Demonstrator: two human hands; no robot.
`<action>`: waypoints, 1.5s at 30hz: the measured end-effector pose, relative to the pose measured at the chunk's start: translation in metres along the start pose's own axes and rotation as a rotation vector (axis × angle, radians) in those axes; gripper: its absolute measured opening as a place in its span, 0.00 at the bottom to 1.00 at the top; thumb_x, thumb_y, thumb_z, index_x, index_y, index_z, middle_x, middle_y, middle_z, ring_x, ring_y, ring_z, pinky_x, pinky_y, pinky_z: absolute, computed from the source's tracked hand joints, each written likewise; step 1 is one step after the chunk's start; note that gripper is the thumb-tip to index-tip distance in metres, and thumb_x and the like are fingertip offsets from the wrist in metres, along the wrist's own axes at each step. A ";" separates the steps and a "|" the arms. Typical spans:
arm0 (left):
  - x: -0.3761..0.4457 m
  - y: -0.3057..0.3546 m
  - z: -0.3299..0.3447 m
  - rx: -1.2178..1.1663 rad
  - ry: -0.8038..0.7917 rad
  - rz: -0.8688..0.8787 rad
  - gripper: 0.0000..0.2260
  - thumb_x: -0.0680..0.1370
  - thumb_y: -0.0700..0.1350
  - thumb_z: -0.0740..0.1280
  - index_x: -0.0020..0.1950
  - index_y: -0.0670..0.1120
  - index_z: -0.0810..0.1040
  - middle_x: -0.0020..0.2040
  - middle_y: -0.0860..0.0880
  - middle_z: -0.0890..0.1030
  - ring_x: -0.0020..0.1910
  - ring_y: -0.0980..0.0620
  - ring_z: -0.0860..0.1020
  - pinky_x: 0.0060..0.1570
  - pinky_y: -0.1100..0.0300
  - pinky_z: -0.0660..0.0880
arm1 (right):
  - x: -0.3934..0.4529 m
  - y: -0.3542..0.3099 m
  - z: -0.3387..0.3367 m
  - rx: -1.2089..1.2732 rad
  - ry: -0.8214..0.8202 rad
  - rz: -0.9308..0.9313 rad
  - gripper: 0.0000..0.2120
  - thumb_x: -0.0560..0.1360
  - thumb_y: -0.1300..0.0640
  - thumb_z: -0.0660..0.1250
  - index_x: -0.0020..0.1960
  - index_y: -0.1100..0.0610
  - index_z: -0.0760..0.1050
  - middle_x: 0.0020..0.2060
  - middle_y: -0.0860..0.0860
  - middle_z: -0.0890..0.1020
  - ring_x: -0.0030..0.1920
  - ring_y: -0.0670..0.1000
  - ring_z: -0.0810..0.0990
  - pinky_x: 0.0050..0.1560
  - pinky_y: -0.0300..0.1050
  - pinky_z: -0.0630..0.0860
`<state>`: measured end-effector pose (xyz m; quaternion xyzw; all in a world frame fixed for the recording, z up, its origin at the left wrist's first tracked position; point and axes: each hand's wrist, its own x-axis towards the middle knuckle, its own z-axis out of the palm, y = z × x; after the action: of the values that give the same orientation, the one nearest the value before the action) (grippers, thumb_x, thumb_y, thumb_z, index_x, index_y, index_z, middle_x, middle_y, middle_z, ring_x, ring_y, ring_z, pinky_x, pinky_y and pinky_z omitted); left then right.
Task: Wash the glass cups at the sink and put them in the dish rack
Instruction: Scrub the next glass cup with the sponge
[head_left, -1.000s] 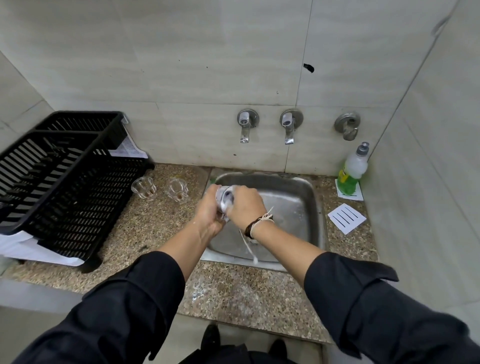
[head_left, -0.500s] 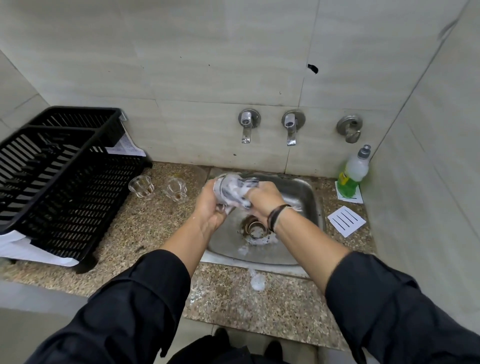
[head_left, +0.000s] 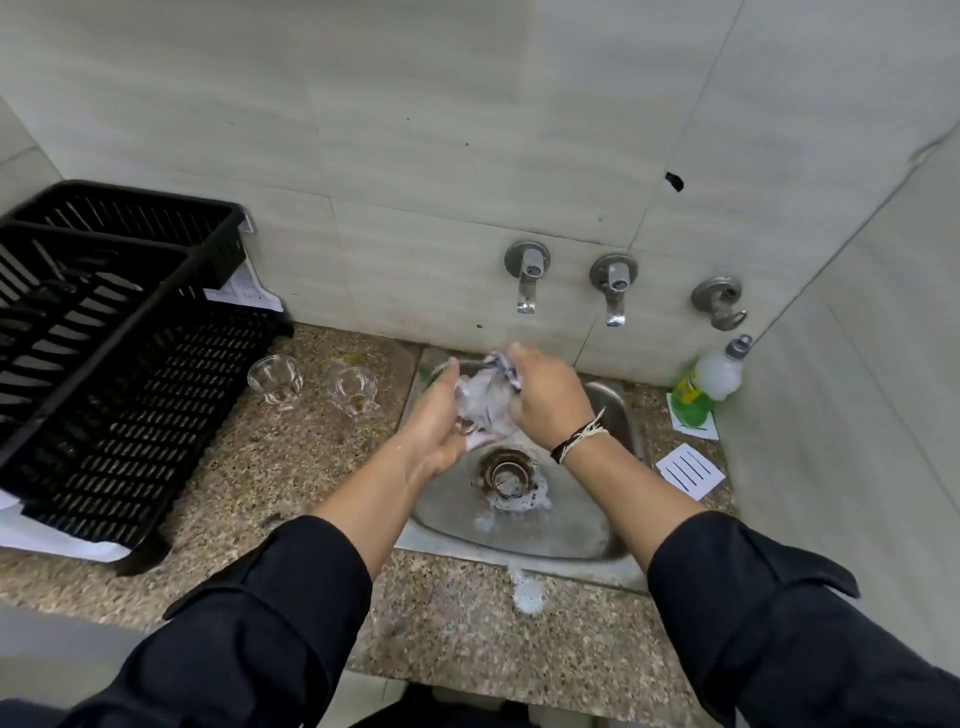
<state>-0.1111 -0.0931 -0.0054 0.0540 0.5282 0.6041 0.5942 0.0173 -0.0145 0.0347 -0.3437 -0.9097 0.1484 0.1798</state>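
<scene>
Scrubbing over the steel sink (head_left: 597, 540): left hand (head_left: 434, 431) grips clear glass cup (head_left: 475, 415), right hand (head_left: 545, 400) clutches soapy cloth (head_left: 501, 364); black plastic dish rack (head_left: 104, 364) far left.

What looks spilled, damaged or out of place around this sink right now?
A blob of foam sits on the granite counter in front of the sink, outside the basin. The wall tile has a small dark chipped hole above the taps. Nothing else stands out.
</scene>
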 end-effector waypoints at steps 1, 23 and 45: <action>0.000 0.002 -0.006 0.013 -0.035 0.020 0.32 0.79 0.70 0.61 0.69 0.44 0.77 0.61 0.38 0.84 0.61 0.39 0.83 0.61 0.36 0.79 | 0.001 0.003 0.003 0.045 0.021 0.120 0.14 0.73 0.63 0.68 0.58 0.56 0.77 0.47 0.56 0.84 0.47 0.59 0.82 0.44 0.46 0.75; -0.019 -0.003 -0.015 0.004 -0.157 0.234 0.31 0.82 0.62 0.65 0.66 0.33 0.75 0.58 0.35 0.83 0.57 0.39 0.83 0.59 0.43 0.80 | -0.023 -0.068 0.001 -0.148 0.025 0.147 0.22 0.70 0.63 0.68 0.63 0.52 0.79 0.52 0.54 0.86 0.51 0.58 0.84 0.50 0.50 0.81; -0.037 -0.025 -0.020 0.969 0.131 0.638 0.23 0.74 0.36 0.70 0.67 0.43 0.66 0.55 0.47 0.75 0.48 0.51 0.76 0.34 0.69 0.67 | -0.067 -0.038 -0.020 -0.129 -0.073 -0.029 0.27 0.68 0.46 0.58 0.60 0.58 0.82 0.60 0.53 0.76 0.59 0.53 0.75 0.55 0.42 0.72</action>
<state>-0.0980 -0.1400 -0.0106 0.4387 0.7375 0.4448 0.2566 0.0507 -0.0845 0.0521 -0.3360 -0.9281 0.0991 0.1261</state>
